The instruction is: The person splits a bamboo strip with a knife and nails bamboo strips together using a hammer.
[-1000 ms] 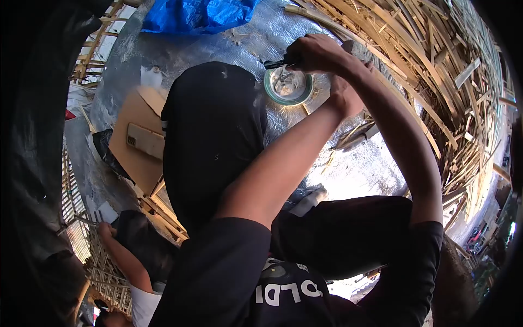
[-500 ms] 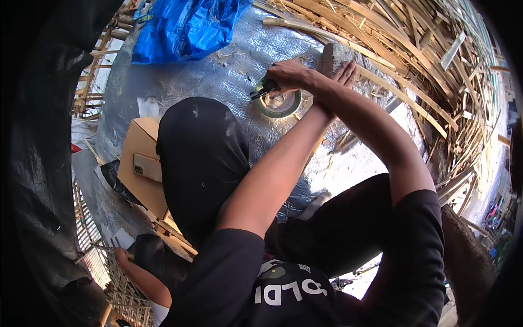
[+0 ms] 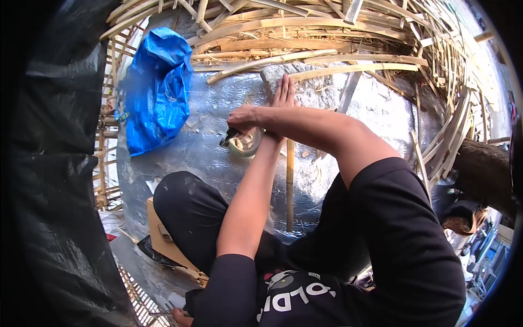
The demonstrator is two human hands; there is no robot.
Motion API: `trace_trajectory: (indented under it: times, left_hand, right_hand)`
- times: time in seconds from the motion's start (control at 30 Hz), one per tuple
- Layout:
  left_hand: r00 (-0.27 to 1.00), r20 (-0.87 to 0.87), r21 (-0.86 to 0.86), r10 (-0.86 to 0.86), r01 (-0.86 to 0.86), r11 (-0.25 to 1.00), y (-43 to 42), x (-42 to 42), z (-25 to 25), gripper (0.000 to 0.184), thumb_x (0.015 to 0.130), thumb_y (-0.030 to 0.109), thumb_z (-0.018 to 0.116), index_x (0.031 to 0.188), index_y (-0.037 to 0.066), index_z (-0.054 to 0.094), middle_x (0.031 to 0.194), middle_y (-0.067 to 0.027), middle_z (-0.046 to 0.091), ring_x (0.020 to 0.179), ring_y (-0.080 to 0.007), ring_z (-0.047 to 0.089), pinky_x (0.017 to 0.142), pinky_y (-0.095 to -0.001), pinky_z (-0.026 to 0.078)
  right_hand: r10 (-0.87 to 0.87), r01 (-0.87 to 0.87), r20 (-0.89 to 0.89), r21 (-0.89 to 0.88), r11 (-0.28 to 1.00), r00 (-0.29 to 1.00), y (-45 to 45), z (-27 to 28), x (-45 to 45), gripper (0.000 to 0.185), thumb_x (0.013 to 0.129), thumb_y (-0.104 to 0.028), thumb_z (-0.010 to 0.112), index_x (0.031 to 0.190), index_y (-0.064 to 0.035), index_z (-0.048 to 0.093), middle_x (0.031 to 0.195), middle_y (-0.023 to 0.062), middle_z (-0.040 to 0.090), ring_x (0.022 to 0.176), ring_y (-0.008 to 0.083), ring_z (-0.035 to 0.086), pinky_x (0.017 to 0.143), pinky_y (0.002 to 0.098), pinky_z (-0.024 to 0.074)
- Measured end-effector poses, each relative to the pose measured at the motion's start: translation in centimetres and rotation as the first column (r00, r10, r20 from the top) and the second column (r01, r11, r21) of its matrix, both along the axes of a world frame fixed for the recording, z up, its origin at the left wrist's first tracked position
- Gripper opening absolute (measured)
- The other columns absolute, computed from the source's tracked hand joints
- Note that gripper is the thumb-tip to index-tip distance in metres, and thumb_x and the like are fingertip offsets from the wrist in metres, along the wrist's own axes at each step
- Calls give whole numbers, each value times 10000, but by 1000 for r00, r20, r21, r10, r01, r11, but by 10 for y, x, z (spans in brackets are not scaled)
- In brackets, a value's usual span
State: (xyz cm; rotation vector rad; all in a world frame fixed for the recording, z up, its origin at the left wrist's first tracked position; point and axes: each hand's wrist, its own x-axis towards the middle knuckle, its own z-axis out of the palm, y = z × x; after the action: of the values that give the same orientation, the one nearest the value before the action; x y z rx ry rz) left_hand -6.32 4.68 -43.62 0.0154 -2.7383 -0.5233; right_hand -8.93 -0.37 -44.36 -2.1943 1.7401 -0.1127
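My forearms cross, the right over the left. My right hand [image 3: 243, 117] is closed around a small dark tool [image 3: 229, 136], whose kind I cannot make out. Just below it sits a round, clear-looking container [image 3: 245, 144] with pale pieces inside. Stretched forward, the fingers of my left hand [image 3: 284, 94] lie straight, their tips at a rough grey block [image 3: 271, 75]. A bamboo strip [image 3: 290, 188] runs from under my crossed arms toward my lap; whether my left palm touches it is hidden.
Many split bamboo strips [image 3: 305, 24] are heaped along the far side and right. A blue plastic sheet [image 3: 159, 92] lies left on the silvery floor covering [image 3: 207, 136]. A cardboard box [image 3: 158, 231] stands by my knee. Another person's hand [image 3: 180, 317] shows at lower left.
My view has turned, so the scene appears rotated and the blue sheet shows whole. Both hands stay crossed, the right still on the dark tool. The bamboo strip under my arms is now plainly visible.
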Motion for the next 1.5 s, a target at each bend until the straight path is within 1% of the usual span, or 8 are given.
trace_trajectory:
  times: [0.53,0.9,1.0,1.07,1.2,1.27,1.47,1.5]
  left_hand:
    - [997,71,14,-40,40,999,-3,-3,2,759,969,235,503,1548,-25,87,1623,-226,61,1505,-359,110,1222,-426,164]
    - [914,359,95,-190,167,981,-23,-4,39,779,1002,329,473,1549,-17,40,1616,-250,7,1505,-375,40,1229,-400,124]
    - [855,433,-266,-285,424,866,-45,-11,45,783,978,342,456,1520,-91,92,1597,-293,83,1502,-385,79,1228,-427,133]
    - [875,418,-780,-244,484,397,-81,-25,16,730,979,313,443,1496,-119,162,1577,-302,163,1483,-408,157,1226,-433,143]
    - [741,638,-184,-210,411,893,-51,-33,71,638,964,261,481,1516,20,273,1564,-190,310,1454,-290,289,1201,-382,220]
    - [727,630,-208,-273,497,842,-64,-35,79,430,862,182,582,1255,9,575,1278,-209,591,1157,-392,571,999,-438,443]
    - [676,736,-296,-40,374,879,-37,-36,107,701,926,203,440,1558,65,169,1523,-191,382,1280,-328,527,1085,-419,381]
    - [863,467,-259,-193,342,903,-46,-27,93,538,935,228,478,1441,49,439,1359,-203,557,1166,-342,605,1004,-443,452]
  right_hand:
    - [-69,63,167,46,997,983,8,9,1,233,653,-258,710,758,-51,692,740,164,681,703,374,668,613,458,530]
    - [-181,378,463,-378,845,868,50,125,-2,200,739,-245,667,841,-75,640,709,171,655,698,400,657,611,487,527]
    - [-196,407,434,-471,783,879,54,134,-28,191,738,-235,663,859,-89,639,729,160,660,700,387,663,607,484,528]
    - [-316,446,331,-470,762,889,63,151,-42,182,733,-212,656,870,-95,641,748,157,668,707,384,669,614,482,533]
    - [-376,495,328,-478,725,867,89,176,-77,153,704,-156,667,826,-64,667,788,187,684,761,386,687,667,478,559]
    - [-466,558,308,-462,689,830,93,165,-91,107,692,-134,659,747,-64,717,850,192,712,812,362,705,703,443,578]
    - [-637,694,285,-389,606,716,160,138,-115,84,789,-113,597,825,-55,645,710,183,654,694,376,662,628,477,521]
    - [-672,713,265,-396,578,692,169,123,-117,82,811,-118,582,844,-56,626,694,196,641,662,378,648,601,487,494]
